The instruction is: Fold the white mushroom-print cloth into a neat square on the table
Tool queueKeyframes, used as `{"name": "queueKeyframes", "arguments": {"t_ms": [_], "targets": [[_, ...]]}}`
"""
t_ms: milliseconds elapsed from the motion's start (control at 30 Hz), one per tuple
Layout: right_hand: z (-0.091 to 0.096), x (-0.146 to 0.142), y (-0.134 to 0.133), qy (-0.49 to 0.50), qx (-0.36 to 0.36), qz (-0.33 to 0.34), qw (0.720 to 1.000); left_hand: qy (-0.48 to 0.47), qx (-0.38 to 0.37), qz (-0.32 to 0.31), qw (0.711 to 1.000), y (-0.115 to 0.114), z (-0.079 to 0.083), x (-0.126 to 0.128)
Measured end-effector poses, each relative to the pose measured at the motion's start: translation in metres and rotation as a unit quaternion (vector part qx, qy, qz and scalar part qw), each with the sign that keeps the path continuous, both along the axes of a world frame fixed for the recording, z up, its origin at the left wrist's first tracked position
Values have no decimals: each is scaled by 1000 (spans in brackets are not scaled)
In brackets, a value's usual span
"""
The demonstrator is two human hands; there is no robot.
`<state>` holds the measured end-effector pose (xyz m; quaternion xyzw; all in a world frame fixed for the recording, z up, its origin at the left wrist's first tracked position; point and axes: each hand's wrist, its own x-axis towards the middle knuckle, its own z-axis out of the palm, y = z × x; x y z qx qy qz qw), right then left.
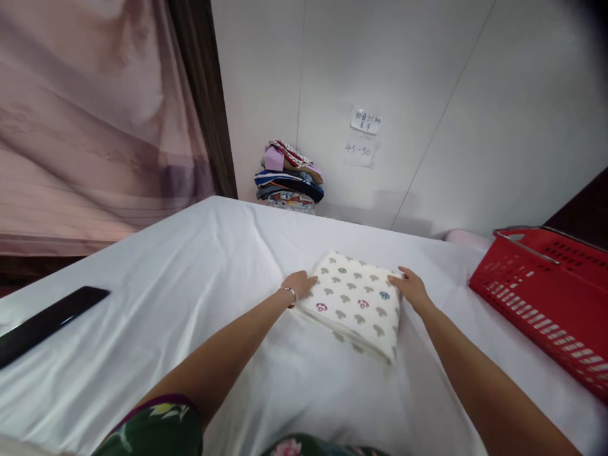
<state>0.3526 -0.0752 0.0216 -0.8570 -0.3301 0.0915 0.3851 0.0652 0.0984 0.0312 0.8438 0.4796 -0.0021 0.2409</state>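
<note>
"How are the hands placed?"

"The left hand [300, 285] curls its fingers on the left edge of a folded mushroom-print cloth [351, 297]; the right hand [412, 288] pinches the far right corner, nearly closed."

"And the cloth?"

"Flat on a white sheet [190, 304], between the hands."

"What's around?"

"A red basket [546, 291] to the right, a glossy dark object [52, 322] at far left, and a stack of folded fabrics [291, 177] by the wall [266, 76]."

"Any writing?"

"The lower note [360, 152] reads '45-50'; the upper note [365, 121] has handwritten characters too blurred to read surely."
</note>
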Motion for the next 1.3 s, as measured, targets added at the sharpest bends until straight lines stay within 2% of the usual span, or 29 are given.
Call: {"name": "queueKeyframes", "arguments": {"t_ms": [100, 200, 367, 467, 533, 600, 667, 733, 800, 867, 1067, 1300], "targets": [[-7, 1, 21, -4, -23, 1, 1000, -4, -9, 23, 1000, -8, -1, -3], [-12, -9, 18, -17, -32, 11, 999, -13, -11, 37, 999, -12, 0, -2], [-8, -41, -28, -64, -9, 45, 997, -41, -10, 44, 998, -12, -1, -3], [-7, -73, -63, -122, 57, 107, 985, -126, 54, 36, 990, -18, -5, -10], [-7, -95, -83, -143, 87, 147, 975, -214, 150, -17, 965, -28, -6, -16], [-7, -114, -98, -158, 90, 180, 967, -270, 226, -108, 930, -41, -6, -22], [-7, -128, -107, -182, 84, 199, 959, -283, 250, -203, 903, -55, -5, -26], [-7, -135, -113, -216, 77, 205, 952, -273, 244, -278, 888, -68, -6, -28], [-8, -138, -116, -242, 64, 207, 946, -257, 230, -322, 882, -75, -8, -28], [-8, -139, -117, -261, 50, 208, 941, -246, 216, -337, 883, -78, -12, -25], [-5, -142, -109, -292, 29, 214, 932, -264, 202, -334, 882, -76, -16, -20], [3, -151, -86, -313, 7, 225, 923, -283, 198, -324, 881, -77, -15, -22]]}}
